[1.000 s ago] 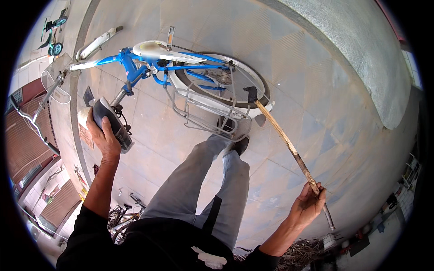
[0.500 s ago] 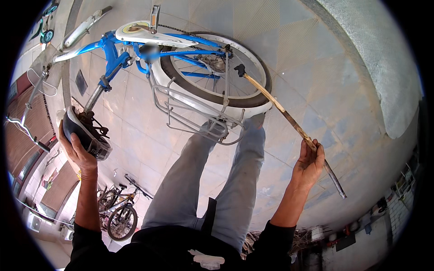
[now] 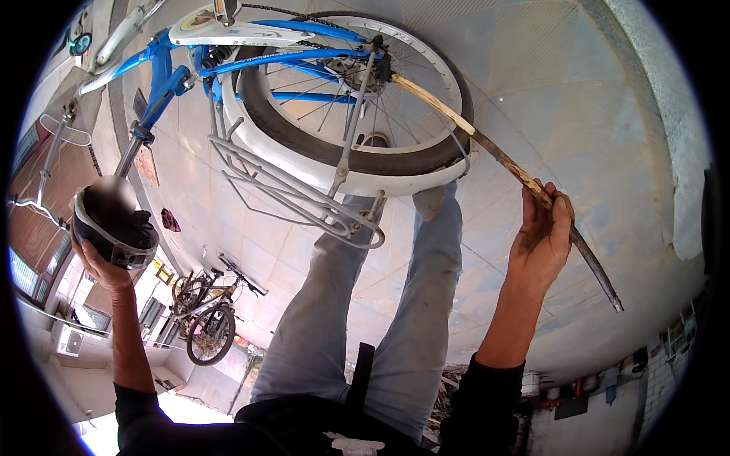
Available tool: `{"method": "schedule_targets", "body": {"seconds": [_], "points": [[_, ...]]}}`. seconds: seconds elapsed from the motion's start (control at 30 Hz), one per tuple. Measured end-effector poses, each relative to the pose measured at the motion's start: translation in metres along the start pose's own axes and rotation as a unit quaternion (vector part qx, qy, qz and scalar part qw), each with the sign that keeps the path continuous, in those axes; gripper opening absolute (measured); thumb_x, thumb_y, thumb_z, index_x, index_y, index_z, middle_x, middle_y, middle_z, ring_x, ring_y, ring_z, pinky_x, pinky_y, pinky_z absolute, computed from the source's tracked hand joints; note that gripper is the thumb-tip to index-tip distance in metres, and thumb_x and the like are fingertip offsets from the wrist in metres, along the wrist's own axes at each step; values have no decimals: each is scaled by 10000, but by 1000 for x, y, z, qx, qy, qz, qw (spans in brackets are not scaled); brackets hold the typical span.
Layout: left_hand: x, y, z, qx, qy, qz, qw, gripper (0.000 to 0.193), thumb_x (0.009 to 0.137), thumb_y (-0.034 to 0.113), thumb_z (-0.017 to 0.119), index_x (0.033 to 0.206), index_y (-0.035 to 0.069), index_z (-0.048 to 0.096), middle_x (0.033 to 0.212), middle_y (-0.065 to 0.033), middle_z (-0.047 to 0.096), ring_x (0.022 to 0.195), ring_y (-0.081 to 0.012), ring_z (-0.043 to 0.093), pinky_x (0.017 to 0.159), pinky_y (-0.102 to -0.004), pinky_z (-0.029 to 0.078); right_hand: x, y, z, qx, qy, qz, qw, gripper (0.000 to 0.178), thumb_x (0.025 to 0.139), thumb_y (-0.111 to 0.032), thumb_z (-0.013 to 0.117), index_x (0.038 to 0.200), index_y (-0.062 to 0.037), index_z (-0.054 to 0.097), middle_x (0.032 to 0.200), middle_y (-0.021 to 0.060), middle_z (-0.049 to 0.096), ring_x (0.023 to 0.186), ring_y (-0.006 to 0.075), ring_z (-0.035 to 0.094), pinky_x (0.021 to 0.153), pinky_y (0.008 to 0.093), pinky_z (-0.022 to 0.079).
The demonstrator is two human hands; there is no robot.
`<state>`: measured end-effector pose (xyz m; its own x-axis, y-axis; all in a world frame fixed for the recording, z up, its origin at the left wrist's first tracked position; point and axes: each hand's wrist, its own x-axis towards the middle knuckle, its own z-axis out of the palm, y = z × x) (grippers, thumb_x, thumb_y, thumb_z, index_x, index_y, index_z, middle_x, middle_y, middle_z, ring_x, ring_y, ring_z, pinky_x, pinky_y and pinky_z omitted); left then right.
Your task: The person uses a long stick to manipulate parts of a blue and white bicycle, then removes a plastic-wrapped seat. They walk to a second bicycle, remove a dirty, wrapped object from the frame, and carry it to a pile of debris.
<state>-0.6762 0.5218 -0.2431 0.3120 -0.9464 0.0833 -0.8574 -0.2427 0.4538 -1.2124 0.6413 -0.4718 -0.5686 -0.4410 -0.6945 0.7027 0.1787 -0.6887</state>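
Note:
In front of me a blue and white bicycle (image 3: 293, 58) leans well over, its rear wheel (image 3: 357, 161) facing up toward me. My left hand (image 3: 110, 267) grips the bicycle's dark saddle (image 3: 97, 226) from its near side; part of the saddle is blurred. My right hand (image 3: 547, 228) pinches a long wooden stick (image 3: 437, 108), partly bare pale wood and partly dark bark. The stick's far end is at the rear hub (image 3: 372, 68), beside the axle, and its tip is hard to make out. A grey metal rack (image 3: 251, 173) sits between the saddle and my legs.
My jean-clad legs (image 3: 304, 327) stand close behind the rear wheel. Another bicycle (image 3: 211, 334) is parked at the lower left. A raised pale concrete edge (image 3: 669, 99) curves along the right. Assorted items line the wall (image 3: 585, 437) at lower right.
The stick's dark-tipped end has moved left and up from over the wheel to the rear hub. The saddle, in my left hand, appears lower left, and the view has shifted.

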Motion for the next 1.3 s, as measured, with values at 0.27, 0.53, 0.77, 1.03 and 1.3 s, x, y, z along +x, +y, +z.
{"method": "schedule_targets", "body": {"seconds": [0.27,0.53,0.77,1.03,1.3], "points": [[-1,-1,-3,46,27,-12,999,646,922,442,328,1419,31,317,1374,-214,419,1211,-355,502,964,-455,505,13,9,10,-33,-53,-28,998,133,928,-76,557,1015,22,576,1037,162,625,1028,291,631,934,387,548],[-1,-2,-3,33,43,-22,998,641,922,443,345,1403,19,338,1370,-221,417,1208,-353,497,970,-445,491,9,12,11,-43,-44,-36,997,129,922,-57,543,1014,30,570,1035,172,620,1031,307,627,928,386,543],[-2,-3,-2,27,44,-18,999,645,918,453,350,1393,17,351,1355,-219,429,1200,-349,503,958,-442,498,-5,9,7,-78,-60,-50,994,136,918,-47,534,1030,25,563,1036,181,616,1030,307,626,913,374,546],[-4,1,4,11,43,-30,999,665,906,473,352,1392,20,357,1356,-217,428,1204,-351,501,963,-452,496,-5,15,29,-92,-97,-78,988,137,911,-48,546,1029,18,567,1046,192,617,1039,306,623,925,378,529],[-4,2,6,-13,41,-32,999,662,901,468,358,1393,24,362,1356,-218,429,1206,-358,499,954,-465,504,-11,24,50,-133,-141,-111,975,127,878,8,520,997,24,563,1043,213,617,1045,308,615,962,421,483]]}}
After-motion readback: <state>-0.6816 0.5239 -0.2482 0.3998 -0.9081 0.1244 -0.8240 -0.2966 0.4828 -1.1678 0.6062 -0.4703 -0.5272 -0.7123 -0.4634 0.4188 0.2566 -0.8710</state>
